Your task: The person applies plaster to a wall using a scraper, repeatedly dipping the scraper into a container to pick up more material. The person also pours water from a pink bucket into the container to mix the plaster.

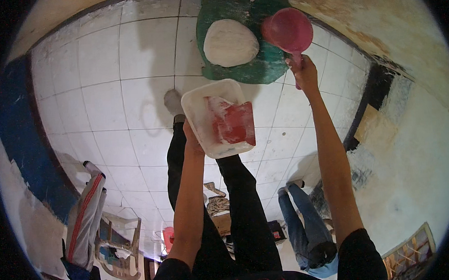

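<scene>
My left hand (193, 140) grips the side of a white rectangular plastic tub (198, 122). Flat red pieces (235, 123) lie in the tub, smeared with white powder or paste; their exact kind I cannot tell. My right hand (304, 72) is closed round the handle of a pink plastic dipper (290, 32), held over the right side of a green sheet (216, 73) on the floor. Beside the dipper, a rounded white mound (230, 42) rests on that sheet. What the dipper contains is not clear.
A stained wall (374, 23) runs along the right of the white tiled floor (100, 103). One person in grey striped trousers (85, 216) is at lower left, near a plastic chair (119, 244). Another in blue jeans (295, 217) is at lower right.
</scene>
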Tool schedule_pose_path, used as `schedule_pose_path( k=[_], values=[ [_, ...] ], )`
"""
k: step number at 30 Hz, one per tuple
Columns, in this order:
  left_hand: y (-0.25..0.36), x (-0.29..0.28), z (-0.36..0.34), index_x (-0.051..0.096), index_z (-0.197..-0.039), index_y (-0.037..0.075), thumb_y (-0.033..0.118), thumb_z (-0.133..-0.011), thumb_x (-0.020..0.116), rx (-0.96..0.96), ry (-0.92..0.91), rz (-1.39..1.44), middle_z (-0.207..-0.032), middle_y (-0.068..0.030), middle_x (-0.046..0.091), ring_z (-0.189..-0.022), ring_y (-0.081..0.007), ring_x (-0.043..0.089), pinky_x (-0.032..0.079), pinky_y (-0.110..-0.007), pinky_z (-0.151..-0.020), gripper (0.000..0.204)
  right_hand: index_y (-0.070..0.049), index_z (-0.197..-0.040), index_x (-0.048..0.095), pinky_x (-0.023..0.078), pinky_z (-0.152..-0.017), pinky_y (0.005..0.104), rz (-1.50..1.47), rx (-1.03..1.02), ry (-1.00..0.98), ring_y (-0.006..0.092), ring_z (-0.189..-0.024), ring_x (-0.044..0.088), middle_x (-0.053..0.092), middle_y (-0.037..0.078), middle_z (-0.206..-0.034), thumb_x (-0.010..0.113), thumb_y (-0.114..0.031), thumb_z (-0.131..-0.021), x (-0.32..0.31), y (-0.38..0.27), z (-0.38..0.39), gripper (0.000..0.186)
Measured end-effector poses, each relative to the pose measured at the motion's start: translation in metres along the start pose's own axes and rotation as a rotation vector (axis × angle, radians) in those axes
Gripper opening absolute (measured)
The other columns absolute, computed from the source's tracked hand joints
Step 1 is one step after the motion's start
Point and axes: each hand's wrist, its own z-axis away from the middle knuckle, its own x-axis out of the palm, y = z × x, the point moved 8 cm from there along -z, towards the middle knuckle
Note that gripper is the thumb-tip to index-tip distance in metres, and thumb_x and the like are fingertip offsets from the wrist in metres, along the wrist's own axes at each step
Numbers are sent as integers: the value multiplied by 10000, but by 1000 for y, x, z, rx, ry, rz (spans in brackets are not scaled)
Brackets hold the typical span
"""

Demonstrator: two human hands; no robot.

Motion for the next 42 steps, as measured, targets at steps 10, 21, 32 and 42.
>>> schedule_pose_path(
  k=[10,21,32,42],
  values=[
    [-7,64,-19,460,-1332,58,450,-939,417,-29,-155,128,-1236,-145,558,-1118,-308,557,484,-452,-955,556,-14,-1022,555,456,-587,315,-18,-274,-105,188,-657,548,577,109,-875,658,-96,-838,15,-178,175,226],
    [-2,65,-24,501,-1296,47,393,-955,434,-37,-23,-13,-1180,-120,601,-1042,-262,607,525,-406,-906,491,-24,-926,557,393,-464,290,-47,-215,139,151,-537,493,561,98,-881,674,-44,-810,9,-199,201,166],
    [9,96,-23,504,-1299,56,401,-944,417,69,-317,-11,-1207,-125,597,-1051,-268,610,523,-405,-905,503,-29,-939,538,396,-444,251,-182,-209,72,97,-465,523,576,66,-618,635,-54,-860,-5,-208,219,127],
    [12,67,-40,478,-1334,71,432,-933,421,-42,-37,34,-1250,-126,577,-1097,-275,591,519,-419,-914,543,21,-969,553,521,-622,315,-70,-284,221,232,-716,664,615,168,-865,635,-25,-838,-12,-193,232,161]
  ],
)
